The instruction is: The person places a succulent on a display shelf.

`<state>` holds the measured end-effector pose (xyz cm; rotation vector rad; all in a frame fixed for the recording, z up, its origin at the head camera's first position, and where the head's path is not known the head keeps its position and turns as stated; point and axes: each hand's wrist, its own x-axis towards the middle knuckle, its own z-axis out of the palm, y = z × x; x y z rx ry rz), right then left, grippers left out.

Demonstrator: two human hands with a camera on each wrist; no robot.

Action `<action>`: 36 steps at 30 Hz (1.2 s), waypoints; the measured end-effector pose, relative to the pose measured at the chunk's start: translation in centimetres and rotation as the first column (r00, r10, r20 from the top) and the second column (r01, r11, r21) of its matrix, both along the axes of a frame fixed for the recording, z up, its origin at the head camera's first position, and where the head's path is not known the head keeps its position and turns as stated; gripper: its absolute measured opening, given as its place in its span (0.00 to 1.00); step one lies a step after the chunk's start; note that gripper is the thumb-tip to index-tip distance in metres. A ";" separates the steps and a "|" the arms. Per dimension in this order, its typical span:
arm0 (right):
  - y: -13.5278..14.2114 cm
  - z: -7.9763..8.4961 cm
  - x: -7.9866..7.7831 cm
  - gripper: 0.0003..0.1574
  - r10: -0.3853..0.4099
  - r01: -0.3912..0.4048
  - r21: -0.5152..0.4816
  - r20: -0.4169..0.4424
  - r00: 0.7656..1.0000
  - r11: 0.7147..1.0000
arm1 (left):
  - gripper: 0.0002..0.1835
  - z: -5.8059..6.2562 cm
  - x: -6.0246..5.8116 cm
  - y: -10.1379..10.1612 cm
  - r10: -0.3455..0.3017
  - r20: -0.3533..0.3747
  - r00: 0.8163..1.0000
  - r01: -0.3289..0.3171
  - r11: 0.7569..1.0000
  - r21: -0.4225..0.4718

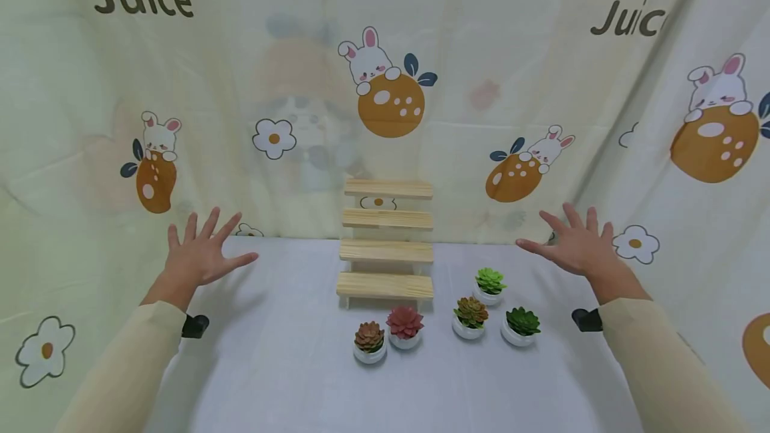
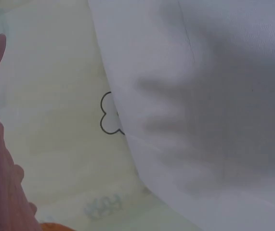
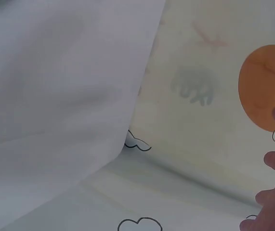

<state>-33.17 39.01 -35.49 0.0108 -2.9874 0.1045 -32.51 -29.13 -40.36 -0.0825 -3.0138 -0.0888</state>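
My left hand [image 1: 200, 254] hovers over the left side of the table with its fingers spread, touching nothing. Over on the right, my right hand [image 1: 579, 243] is raised the same way, fingers spread and holding nothing. Between them stands a wooden tiered shelf [image 1: 385, 251] with bare steps. Several potted succulents in white pots sit in front of it and to its right: a brown one [image 1: 369, 338], a red one [image 1: 405, 323], a brown-green one [image 1: 470, 313], a bright green one [image 1: 490, 282] and a dark green one [image 1: 522, 323]. The right hand is nearest the green ones.
A white cloth covers the table [image 1: 289, 366]. Behind it hangs a pale curtain [image 1: 228, 72] printed with rabbits, oranges and flowers, which also closes off both sides. The shelf's back stands close to the curtain.
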 end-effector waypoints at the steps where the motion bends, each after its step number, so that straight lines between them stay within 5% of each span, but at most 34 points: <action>1: 0.0 -0.1 0.0 0.65 0.002 -0.002 -0.001 0.001 1.000 1.000 | 0.56 0.0 0.0 0.0 0.001 -0.001 1.000 -0.001 1.000 -0.001; 17: -0.8 -1.3 0.9 0.63 0.034 -0.034 -0.001 -0.039 0.999 0.999 | 0.55 -0.2 0.9 0.7 -0.019 -0.015 1.000 0.019 1.000 -0.006; 36: -1.2 -5.6 3.8 0.55 0.128 -0.143 -0.090 -0.153 0.980 0.986 | 0.51 -4.5 2.1 3.9 -0.055 -0.117 0.992 0.064 0.995 0.072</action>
